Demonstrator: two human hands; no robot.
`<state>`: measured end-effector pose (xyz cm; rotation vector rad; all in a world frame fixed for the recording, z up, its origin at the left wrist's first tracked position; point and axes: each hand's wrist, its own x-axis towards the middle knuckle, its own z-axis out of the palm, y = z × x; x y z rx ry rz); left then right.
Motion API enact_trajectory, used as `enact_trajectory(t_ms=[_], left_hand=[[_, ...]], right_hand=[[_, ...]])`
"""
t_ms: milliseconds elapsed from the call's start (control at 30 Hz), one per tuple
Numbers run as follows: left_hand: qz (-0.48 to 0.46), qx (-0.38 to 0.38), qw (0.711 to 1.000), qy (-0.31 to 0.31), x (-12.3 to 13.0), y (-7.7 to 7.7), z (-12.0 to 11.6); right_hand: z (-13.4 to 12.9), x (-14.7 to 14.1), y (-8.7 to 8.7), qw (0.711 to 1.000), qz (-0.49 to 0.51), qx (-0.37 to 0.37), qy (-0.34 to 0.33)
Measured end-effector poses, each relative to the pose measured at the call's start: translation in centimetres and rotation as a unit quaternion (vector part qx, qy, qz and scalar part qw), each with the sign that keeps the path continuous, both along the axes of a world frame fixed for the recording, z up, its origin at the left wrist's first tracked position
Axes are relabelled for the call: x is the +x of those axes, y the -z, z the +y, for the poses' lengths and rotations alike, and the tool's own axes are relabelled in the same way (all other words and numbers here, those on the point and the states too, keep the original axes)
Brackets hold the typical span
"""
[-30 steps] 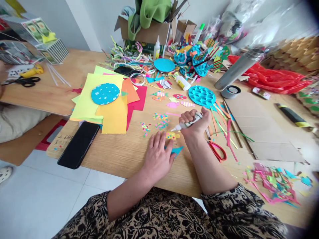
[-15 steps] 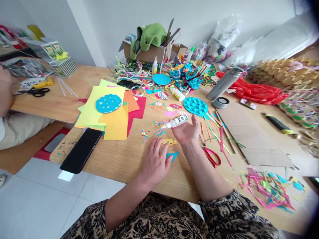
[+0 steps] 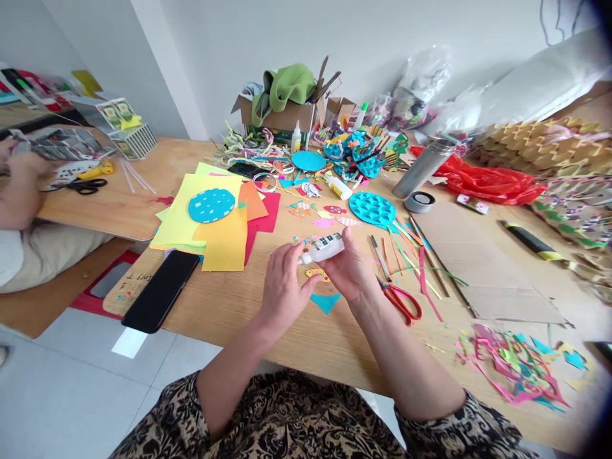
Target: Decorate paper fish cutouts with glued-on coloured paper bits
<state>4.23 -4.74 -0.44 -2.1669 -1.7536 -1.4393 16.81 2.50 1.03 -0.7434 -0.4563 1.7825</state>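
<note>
A white glue bottle with a dark-printed label lies tilted in my right hand, whose fingers and thumb curl around it. Its nozzle points left, towards my left hand. That hand is raised, thumb apart from the fingers, with the fingertips right at the nozzle; whether they touch it I cannot tell. Under the hands lie a yellow paper fish with dots and a blue paper triangle. Small colourful paper dots are partly hidden behind the bottle and fingers.
Left are a black phone and coloured paper sheets under a blue patterned disc. Right are red-handled scissors, a pen, cardboard and a steel flask. Another person's arm is far left.
My left hand has risen off the blue triangle to the bottle's nozzle. My right hand has turned and closed more around the glue bottle, bringing it slightly lower.
</note>
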Motion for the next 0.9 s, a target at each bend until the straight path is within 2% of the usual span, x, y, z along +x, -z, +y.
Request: enact_trajectory(t_ms=[167,333,433,533,667,833,900], left_hand=[[0.040,0.010,0.999,0.030,-0.4,-0.2,1.4],[0.018,-0.009,0.999,0.042,-0.9,0.1,1.7],[-0.020,-0.032,0.998,0.058,-1.1,-0.2,1.7],[-0.058,-0.083,0.992,0.080,-1.4,-0.9,1.7],[-0.091,-0.127,0.982,0.110,-1.8,-1.8,1.8],[-0.096,-0.171,0.971,0.134,-2.0,-2.2,2.1],[-0.106,-0.194,0.965,0.142,-1.9,-2.1,2.2]], right_hand=[[-1.0,0.0,-0.1,0.999,-0.017,0.018,-0.040],[-1.7,0.4,0.0,0.998,-0.056,-0.003,-0.042],[-1.8,1.0,0.0,0.991,-0.117,0.060,-0.038],[-1.5,1.9,0.0,0.973,-0.161,0.143,-0.088],[-0.9,2.8,0.0,0.947,-0.200,0.201,-0.149],[-0.5,3.3,-0.1,0.910,-0.280,0.265,-0.151],[-0.6,3.3,-0.3,0.904,-0.301,0.269,-0.140]])
